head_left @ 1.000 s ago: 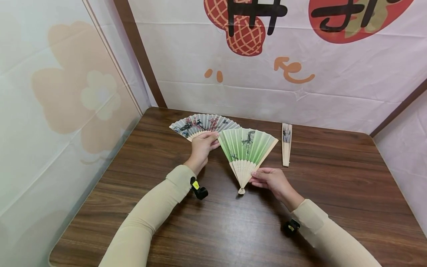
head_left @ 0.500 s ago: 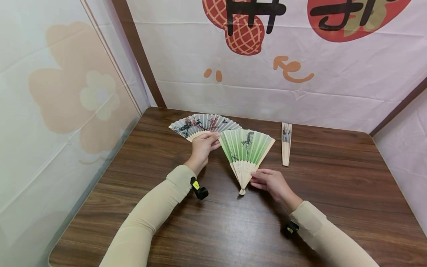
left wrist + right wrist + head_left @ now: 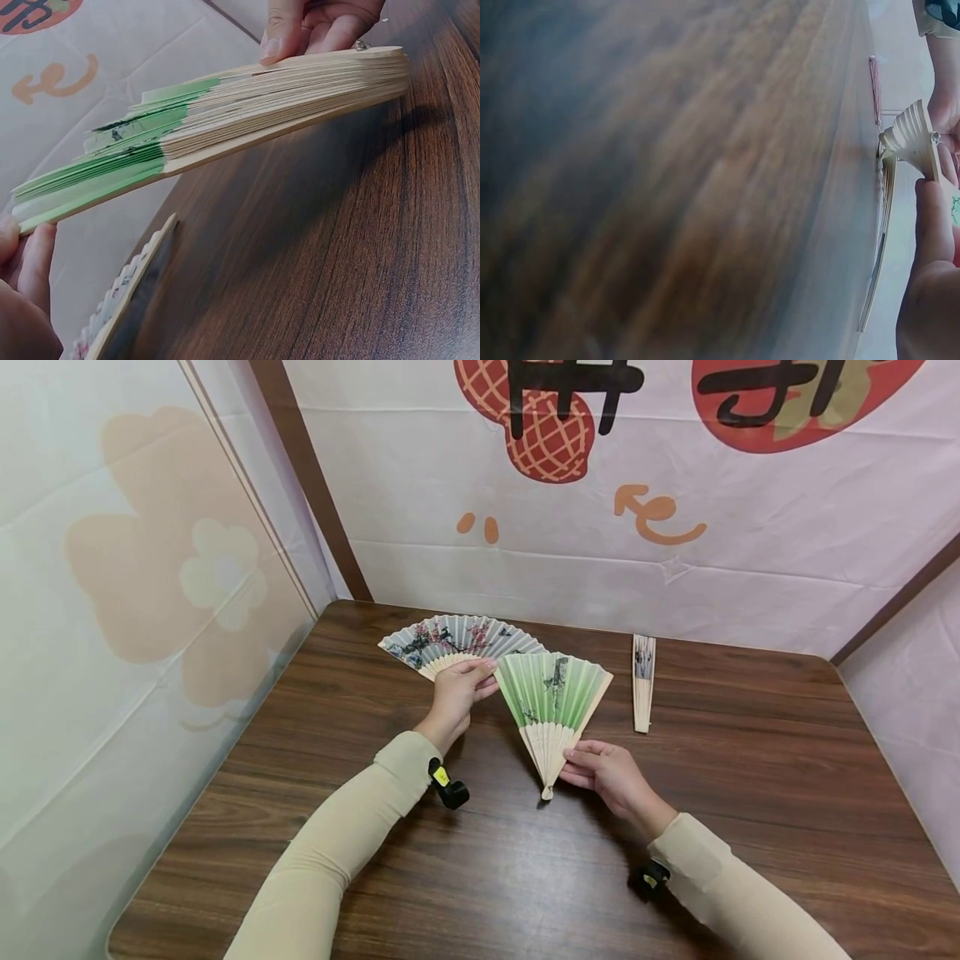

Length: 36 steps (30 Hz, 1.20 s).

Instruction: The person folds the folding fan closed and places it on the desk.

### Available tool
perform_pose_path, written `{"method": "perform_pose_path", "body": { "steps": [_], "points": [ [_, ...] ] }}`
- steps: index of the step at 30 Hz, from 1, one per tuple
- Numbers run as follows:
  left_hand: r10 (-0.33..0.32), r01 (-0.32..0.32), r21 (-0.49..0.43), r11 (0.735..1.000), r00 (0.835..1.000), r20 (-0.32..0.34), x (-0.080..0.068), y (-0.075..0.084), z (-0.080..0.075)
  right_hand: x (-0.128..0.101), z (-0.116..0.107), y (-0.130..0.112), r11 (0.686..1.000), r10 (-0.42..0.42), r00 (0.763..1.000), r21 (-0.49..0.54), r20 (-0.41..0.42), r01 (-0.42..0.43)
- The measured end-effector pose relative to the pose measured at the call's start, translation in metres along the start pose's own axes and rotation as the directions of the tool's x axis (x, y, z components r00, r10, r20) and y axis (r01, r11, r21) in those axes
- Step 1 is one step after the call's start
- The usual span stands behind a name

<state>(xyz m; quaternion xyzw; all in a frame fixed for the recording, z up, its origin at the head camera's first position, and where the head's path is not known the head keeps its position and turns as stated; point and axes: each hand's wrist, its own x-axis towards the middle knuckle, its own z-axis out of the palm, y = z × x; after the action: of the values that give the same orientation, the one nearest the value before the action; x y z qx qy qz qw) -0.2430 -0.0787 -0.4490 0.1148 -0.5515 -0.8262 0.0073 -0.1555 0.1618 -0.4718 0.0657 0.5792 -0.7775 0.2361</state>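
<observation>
A green folding fan (image 3: 557,692) with pale wooden ribs is spread partway between my hands, its pivot end pointing toward me. My left hand (image 3: 453,697) pinches the upper left corner of its leaf. Along the right side, my right hand (image 3: 609,774) grips the outer rib near the pivot. From the side, the left wrist view shows the green fan's stacked ribs (image 3: 285,97) raised above the table. Just behind my left hand lies a spread grey fan (image 3: 450,639) with pink blossoms, its lower part partly covered by that hand and the green fan.
A folded fan (image 3: 643,685) with pale ribs lies at the back right of the brown wooden table (image 3: 750,760). Printed cloth walls (image 3: 570,568) stand behind the table and along its left side. A pink tassel-like strip (image 3: 875,90) shows in the right wrist view.
The green fan has narrowed slightly, its right edge moving left. My right hand has shifted a little downward with the rib, while my left hand stays nearly still.
</observation>
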Motion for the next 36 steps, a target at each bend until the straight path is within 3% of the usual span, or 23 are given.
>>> {"method": "perform_pose_path", "body": {
  "steps": [8, 36],
  "points": [
    [-0.037, 0.037, -0.001, 0.999, 0.999, 0.021, 0.0023, -0.0031, -0.0015, -0.0004, 0.0017, 0.0019, 1.0, 0.011, 1.0, 0.003, -0.006, -0.011],
    [-0.041, 0.043, -0.026, 0.999, 0.995, 0.09, -0.0024, -0.004, 0.0027, -0.0002, 0.0057, 0.0049, 1.0, 0.02, 1.0, -0.022, 0.021, -0.02]
  ]
}}
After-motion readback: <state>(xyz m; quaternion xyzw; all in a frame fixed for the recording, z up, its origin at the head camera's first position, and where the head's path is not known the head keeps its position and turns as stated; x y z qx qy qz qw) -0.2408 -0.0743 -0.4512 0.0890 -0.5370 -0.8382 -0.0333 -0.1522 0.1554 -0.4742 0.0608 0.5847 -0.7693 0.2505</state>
